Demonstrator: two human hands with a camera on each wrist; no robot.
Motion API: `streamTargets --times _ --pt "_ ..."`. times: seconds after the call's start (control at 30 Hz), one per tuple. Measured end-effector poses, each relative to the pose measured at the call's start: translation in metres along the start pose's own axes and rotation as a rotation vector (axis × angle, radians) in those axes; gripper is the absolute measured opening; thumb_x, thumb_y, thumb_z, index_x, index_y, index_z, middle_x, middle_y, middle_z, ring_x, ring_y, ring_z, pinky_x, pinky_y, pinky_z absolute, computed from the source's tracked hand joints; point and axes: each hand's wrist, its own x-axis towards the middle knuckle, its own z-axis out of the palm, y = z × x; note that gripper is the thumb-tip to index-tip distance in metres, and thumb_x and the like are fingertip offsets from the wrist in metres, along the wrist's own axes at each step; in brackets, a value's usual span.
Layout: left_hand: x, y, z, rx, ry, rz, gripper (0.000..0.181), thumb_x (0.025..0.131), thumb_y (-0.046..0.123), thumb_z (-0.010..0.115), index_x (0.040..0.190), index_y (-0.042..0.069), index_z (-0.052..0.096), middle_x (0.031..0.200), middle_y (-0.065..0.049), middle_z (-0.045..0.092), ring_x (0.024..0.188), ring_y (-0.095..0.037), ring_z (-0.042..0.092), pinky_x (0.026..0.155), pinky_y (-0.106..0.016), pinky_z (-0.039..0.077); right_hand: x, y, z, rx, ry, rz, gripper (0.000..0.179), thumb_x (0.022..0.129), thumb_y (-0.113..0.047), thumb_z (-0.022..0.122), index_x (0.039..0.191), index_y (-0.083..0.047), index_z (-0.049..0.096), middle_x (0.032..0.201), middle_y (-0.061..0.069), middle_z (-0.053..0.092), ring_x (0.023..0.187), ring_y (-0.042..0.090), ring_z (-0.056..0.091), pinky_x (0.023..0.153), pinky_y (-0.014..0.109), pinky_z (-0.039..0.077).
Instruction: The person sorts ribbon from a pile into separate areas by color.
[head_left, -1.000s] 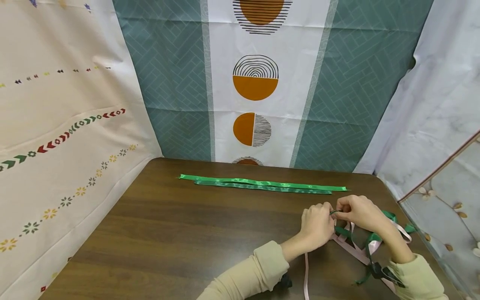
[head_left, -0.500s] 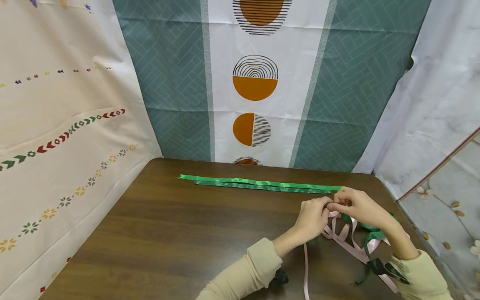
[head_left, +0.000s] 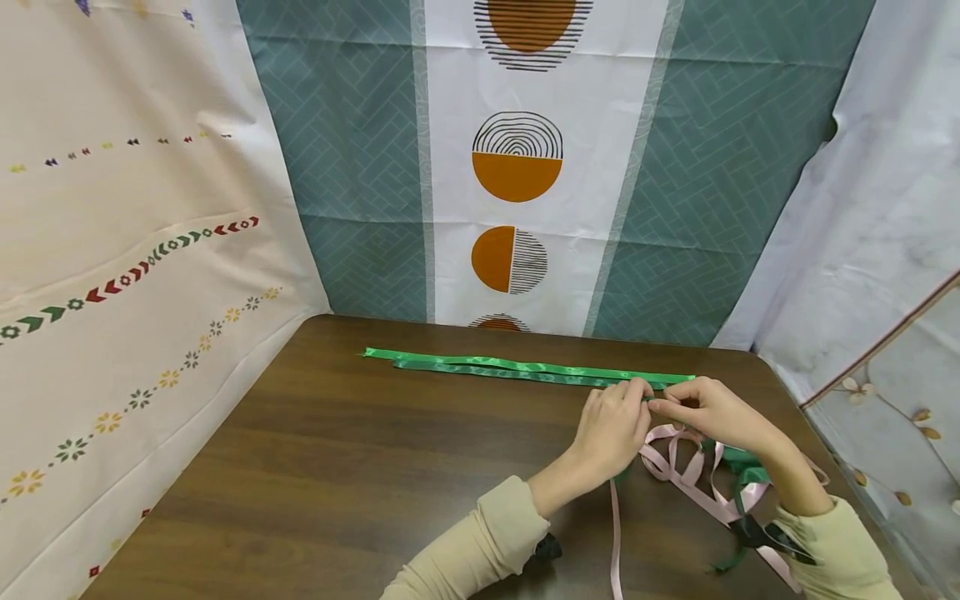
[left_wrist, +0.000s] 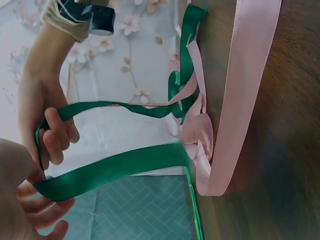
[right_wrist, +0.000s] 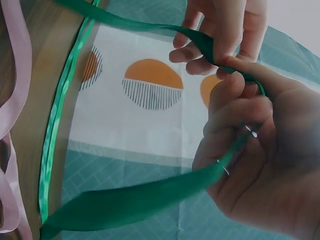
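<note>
The green ribbon [left_wrist: 115, 169] is pinched at the fingertips of the left hand [head_left: 611, 429], just left of the fingers of the right hand [head_left: 720, 412], by which it is also held; the 2 hands are nearly touching at right of centre in the head view. In the left wrist view, 2 lengths of the ribbon are stretched from the lower left towards the bench, the upper length being led into a tangle at upper centre. Whether a knot lies between the fingertips cannot be told.

Compared with 1 second earlier, both hands are shifted up and left in the head view, so that the left knuckles are now seen against the right end of the laid strips. By judgement, the ribbon is being handled further from the heap, but is not yet free of it.

Below the right hand, a pink ribbon [left_wrist: 245, 95] is looped loosely with more green, and a narrow pink strip [head_left: 616, 542] is run down to the bottom edge of the frame. Further out, a bright green strip [head_left: 517, 365] and a darker green strip [head_left: 517, 375] are laid side by side along the far part of the bench [head_left: 337, 467]. Behind it, a teal and white cloth [head_left: 352, 267] is hung.
</note>
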Motion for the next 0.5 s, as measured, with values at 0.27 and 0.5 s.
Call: streamTargets --times 0.27,0.5 --pt "0.000 -0.009 -0.007 0.113 0.025 -0.019 0.009 0.096 0.018 0.059 0.101 0.020 0.067 0.090 0.009 0.070 0.080 -0.004 0.064 0.068 -0.016 0.040 -0.003 -0.007 -0.003 0.017 -0.029 0.009 0.032 0.097 -0.020 0.059 0.068 -0.012 0.049 0.054 -0.008 0.039 0.045 -0.001 0.037 0.044 0.023 0.036" --pt "-0.002 -0.031 -0.008 0.016 -0.013 -0.101 0.016 0.094 0.008 0.057 0.101 0.017 0.069 0.089 0.007 0.071 0.081 -0.007 0.066 0.068 -0.020 0.041 -0.006 -0.005 -0.004 0.063 -0.037 -0.010 0.020 0.099 -0.016 0.055 0.078 -0.016 0.056 0.058 -0.004 0.045 0.048 0.004 0.044 0.045 0.025 0.041"
